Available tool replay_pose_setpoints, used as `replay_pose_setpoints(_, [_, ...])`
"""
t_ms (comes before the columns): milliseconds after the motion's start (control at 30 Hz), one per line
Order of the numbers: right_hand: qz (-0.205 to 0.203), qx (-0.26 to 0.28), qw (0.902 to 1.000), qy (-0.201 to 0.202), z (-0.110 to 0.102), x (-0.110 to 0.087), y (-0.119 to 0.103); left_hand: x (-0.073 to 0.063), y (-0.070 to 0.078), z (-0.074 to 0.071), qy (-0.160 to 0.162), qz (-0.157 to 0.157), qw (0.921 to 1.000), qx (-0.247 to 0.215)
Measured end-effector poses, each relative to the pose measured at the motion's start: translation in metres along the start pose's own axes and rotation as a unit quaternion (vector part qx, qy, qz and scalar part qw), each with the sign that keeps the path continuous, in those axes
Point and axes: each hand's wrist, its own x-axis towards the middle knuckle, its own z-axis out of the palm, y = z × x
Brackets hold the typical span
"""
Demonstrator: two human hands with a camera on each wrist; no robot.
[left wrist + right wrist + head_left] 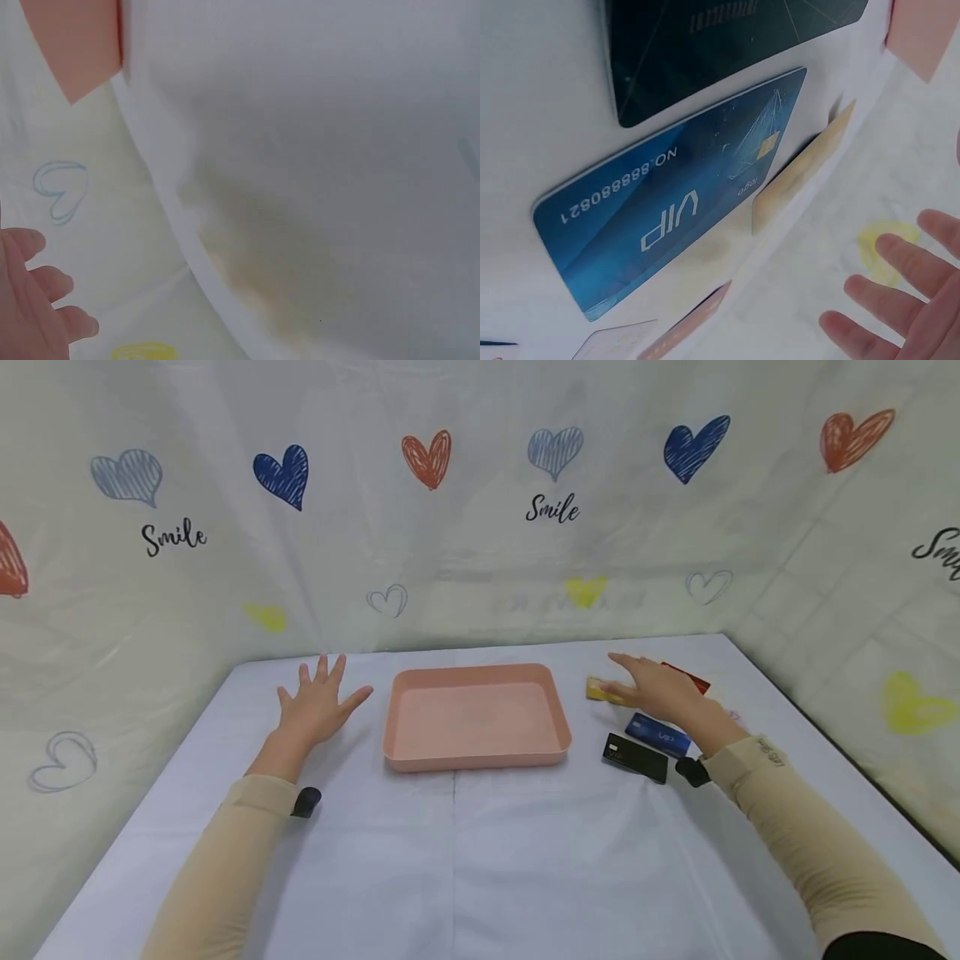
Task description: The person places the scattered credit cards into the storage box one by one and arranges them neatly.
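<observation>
from my feed, the left arm reaches forward and the left hand (pixel 313 708) hangs at the tray's left, its fingers pointing away from the person and its thumb turned toward the pink tray (pixel 480 714). that tray sits just right of it, between both hands. farther right, the right hand (pixel 660 687) slants in leftward, palm down. a yellow card (pixel 597 690) lies under its thumb side, a black card (pixel 636 758) and a blue card (pixel 658 735) on its near side, and a red card (pixel 696 682) beyond its right edge.

my left wrist view gives me fingertips, a corner of the tray and plenty of white tablecloth (pixel 322 97). my right wrist view adds what the head view barely gives: the blue card's number, and a pale card (pixel 619 341) near it, cut off by the frame.

i see the left hand's fingers spread wide, gripping nothing and apart from the tray. the right hand's fingers are extended and parted, gripping nothing; in its wrist view they look apart from the cards.
</observation>
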Motion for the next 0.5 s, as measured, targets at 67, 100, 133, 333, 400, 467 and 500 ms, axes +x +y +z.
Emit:
replay_pose_setpoints(67, [-0.002,0.008,1.0000,-0.004,-0.001,-0.003,-0.002,0.000,0.002,0.000,-0.003,0.003,1.0000,0.003])
replay_pose_setpoints(100, [-0.005,0.012,0.9999,-0.007,-0.002,-0.005,-0.002,-0.001,0.003,0.001,-0.005,0.005,1.0000,0.005])
replay_pose_setpoints(133, [-0.010,0.018,0.9998,-0.008,-0.002,-0.006,-0.002,-0.001,0.005,0.001,-0.007,0.006,0.9999,0.008])
replay_pose_setpoints(333, [-0.053,0.046,0.9975,-0.010,-0.004,-0.010,0.002,-0.006,0.011,0.003,-0.021,0.027,0.9994,0.004])
replay_pose_setpoints(400, [-0.066,0.056,0.9961,-0.014,-0.003,-0.010,0.005,-0.008,0.013,0.004,-0.029,0.035,0.9989,0.005])
replay_pose_setpoints(467, [-0.071,0.066,0.9951,-0.018,-0.002,-0.007,0.010,-0.010,0.017,0.004,-0.036,0.045,0.9983,0.006])
replay_pose_setpoints(500, [-0.070,0.070,0.9949,-0.021,-0.001,-0.006,0.013,-0.011,0.019,0.004,-0.039,0.050,0.9980,0.005])
